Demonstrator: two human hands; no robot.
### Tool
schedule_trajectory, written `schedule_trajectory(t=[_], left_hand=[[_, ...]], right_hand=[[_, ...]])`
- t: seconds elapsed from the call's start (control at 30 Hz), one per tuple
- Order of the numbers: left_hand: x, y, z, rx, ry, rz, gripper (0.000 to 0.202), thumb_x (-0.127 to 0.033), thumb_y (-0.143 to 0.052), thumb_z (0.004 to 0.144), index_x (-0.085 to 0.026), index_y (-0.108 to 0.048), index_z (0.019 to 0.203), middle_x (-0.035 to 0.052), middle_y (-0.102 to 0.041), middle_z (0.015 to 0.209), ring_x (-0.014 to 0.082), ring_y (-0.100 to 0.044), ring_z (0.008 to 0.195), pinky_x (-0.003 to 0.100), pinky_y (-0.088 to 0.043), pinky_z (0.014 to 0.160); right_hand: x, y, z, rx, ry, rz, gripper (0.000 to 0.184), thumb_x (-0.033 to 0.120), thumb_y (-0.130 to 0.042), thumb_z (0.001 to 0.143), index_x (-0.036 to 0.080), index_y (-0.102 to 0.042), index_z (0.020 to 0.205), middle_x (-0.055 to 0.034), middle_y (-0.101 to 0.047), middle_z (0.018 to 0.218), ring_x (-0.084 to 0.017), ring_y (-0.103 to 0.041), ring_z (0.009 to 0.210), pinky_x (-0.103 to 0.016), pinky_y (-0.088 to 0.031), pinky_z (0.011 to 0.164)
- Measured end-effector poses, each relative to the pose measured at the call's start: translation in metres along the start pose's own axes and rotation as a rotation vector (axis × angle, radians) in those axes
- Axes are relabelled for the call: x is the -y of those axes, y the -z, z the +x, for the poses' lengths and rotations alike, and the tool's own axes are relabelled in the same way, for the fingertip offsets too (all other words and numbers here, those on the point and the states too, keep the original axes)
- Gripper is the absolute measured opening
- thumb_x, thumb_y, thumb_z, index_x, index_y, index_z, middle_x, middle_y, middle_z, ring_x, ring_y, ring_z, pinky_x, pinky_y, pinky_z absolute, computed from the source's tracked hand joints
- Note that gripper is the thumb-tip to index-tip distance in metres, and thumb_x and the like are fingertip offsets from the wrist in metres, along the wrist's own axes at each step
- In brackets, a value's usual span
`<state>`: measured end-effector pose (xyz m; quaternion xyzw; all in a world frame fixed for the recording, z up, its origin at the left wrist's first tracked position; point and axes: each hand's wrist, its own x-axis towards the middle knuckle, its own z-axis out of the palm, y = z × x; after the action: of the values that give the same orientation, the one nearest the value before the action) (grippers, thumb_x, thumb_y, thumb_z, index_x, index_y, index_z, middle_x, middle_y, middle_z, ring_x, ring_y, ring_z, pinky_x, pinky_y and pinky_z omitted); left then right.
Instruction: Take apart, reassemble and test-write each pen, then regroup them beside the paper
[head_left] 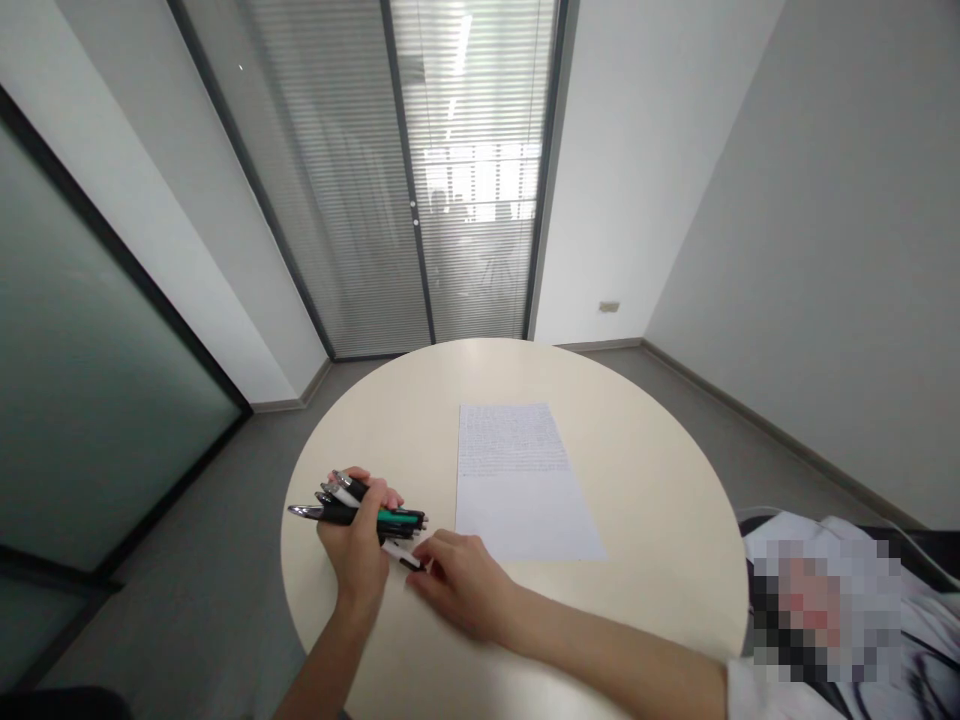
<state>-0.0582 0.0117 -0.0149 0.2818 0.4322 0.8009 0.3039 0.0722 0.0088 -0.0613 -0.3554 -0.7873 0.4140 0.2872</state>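
A bundle of several pens (pixel 401 519), mostly black with one green and one whitish, lies in my left hand (pixel 358 555), whose fingers are wrapped round it. The silver tips point left and the clicker ends point right. Just below the bundle, my right hand (pixel 465 585) pinches the dark end of a white pen (pixel 403 555). That pen's other end runs under my left hand and is hidden there. Right of the hands, a sheet of paper (pixel 525 515) lies flat, its upper half covered with lines of writing too small to read.
The round cream table (pixel 652 480) bears the paper and reaches under both forearms. At the right edge, beyond the table, is a pale cloth heap (pixel 810 530) with a blurred-out patch and dark cords. A glass partition with blinds (pixel 480 270) stands behind.
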Motion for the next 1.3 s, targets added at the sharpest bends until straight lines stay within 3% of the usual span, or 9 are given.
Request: schedule_trajectory(t=[0.13,0.3,0.4,0.53,0.7,0.8,0.9,1.0,1.3], left_hand=[[-0.001,0.000,-0.005,0.036,0.044,-0.034,0.029,-0.018,-0.073,0.072,-0.023,-0.054,0.093,-0.0078,-0.056,0.063,0.0104,-0.058,0.054,0.023,-0.050,0.057],[0.004,0.001,-0.007,0.109,0.012,0.130,0.037,-0.030,-0.070,0.078,-0.026,-0.049,0.108,-0.0047,-0.061,0.078,0.0140,-0.065,0.066,0.026,-0.053,0.063],[0.008,0.004,0.023,0.172,-0.015,0.602,0.032,-0.041,-0.050,0.091,-0.026,-0.042,0.118,-0.0048,-0.057,0.077,0.0129,-0.064,0.061,0.024,-0.052,0.055],[0.025,0.011,0.090,0.342,0.115,0.875,0.023,-0.030,-0.069,0.080,-0.015,-0.058,0.093,-0.0026,-0.059,0.065,0.0147,-0.060,0.051,0.026,-0.050,0.048],[0.062,0.018,0.136,0.397,0.108,1.174,0.027,-0.031,-0.060,0.092,-0.015,-0.060,0.113,0.0075,-0.064,0.110,0.0205,-0.065,0.091,0.040,-0.055,0.078],[0.078,0.019,0.135,0.403,0.025,1.292,0.043,-0.033,-0.060,0.091,-0.017,-0.051,0.129,0.0128,-0.056,0.131,0.0291,-0.056,0.115,0.052,-0.046,0.095],[0.086,0.022,0.128,0.397,-0.059,1.390,0.071,-0.039,-0.057,0.089,-0.012,-0.028,0.147,0.0212,-0.034,0.151,0.0360,-0.026,0.141,0.055,-0.025,0.112],[0.087,0.027,0.126,0.402,-0.095,1.467,0.081,-0.051,-0.046,0.090,-0.013,-0.013,0.153,0.0162,-0.015,0.160,0.0348,-0.006,0.146,0.056,-0.010,0.116],[0.095,0.018,0.132,0.372,-0.012,1.610,0.070,-0.062,-0.018,0.092,-0.025,-0.023,0.152,0.0136,-0.013,0.161,0.0450,-0.006,0.144,0.073,-0.012,0.105]], right_hand=[[-0.004,-0.003,0.006,-0.041,-0.102,0.179,0.007,0.025,-0.067,0.078,0.020,-0.065,0.080,-0.0009,-0.067,0.072,-0.017,-0.063,0.068,-0.028,-0.046,0.065],[-0.007,-0.006,0.016,-0.088,-0.246,0.410,0.035,0.038,-0.075,0.070,0.018,-0.056,0.090,-0.0012,-0.069,0.070,-0.017,-0.066,0.059,-0.028,-0.052,0.056],[-0.002,0.002,0.014,-0.071,-0.251,0.468,0.038,0.031,-0.078,0.064,0.017,-0.057,0.092,-0.0035,-0.071,0.078,-0.017,-0.068,0.060,-0.028,-0.053,0.056],[0.006,0.033,0.008,-0.108,-0.200,0.469,0.020,0.033,-0.063,0.078,0.017,-0.062,0.089,-0.0057,-0.071,0.083,-0.015,-0.068,0.061,-0.029,-0.053,0.059],[-0.014,0.089,-0.001,-0.256,-0.147,0.429,0.024,0.038,-0.062,0.080,0.017,-0.063,0.089,-0.0060,-0.071,0.078,-0.016,-0.065,0.063,-0.030,-0.052,0.064],[-0.039,0.120,-0.007,-0.404,-0.156,0.387,0.027,0.042,-0.062,0.080,0.017,-0.063,0.090,-0.0056,-0.070,0.076,-0.015,-0.062,0.062,-0.030,-0.049,0.065],[-0.064,0.143,-0.014,-0.560,-0.177,0.349,0.033,0.047,-0.064,0.077,0.017,-0.064,0.090,-0.0059,-0.069,0.074,-0.016,-0.060,0.062,-0.030,-0.047,0.063],[-0.080,0.154,-0.020,-0.701,-0.195,0.320,0.037,0.050,-0.064,0.078,0.016,-0.064,0.093,-0.0062,-0.068,0.075,-0.016,-0.057,0.062,-0.029,-0.045,0.060],[-0.095,0.156,-0.022,-0.723,-0.186,0.224,0.035,0.047,-0.057,0.083,0.015,-0.062,0.094,-0.0069,-0.065,0.072,-0.015,-0.055,0.057,-0.027,-0.044,0.053]])
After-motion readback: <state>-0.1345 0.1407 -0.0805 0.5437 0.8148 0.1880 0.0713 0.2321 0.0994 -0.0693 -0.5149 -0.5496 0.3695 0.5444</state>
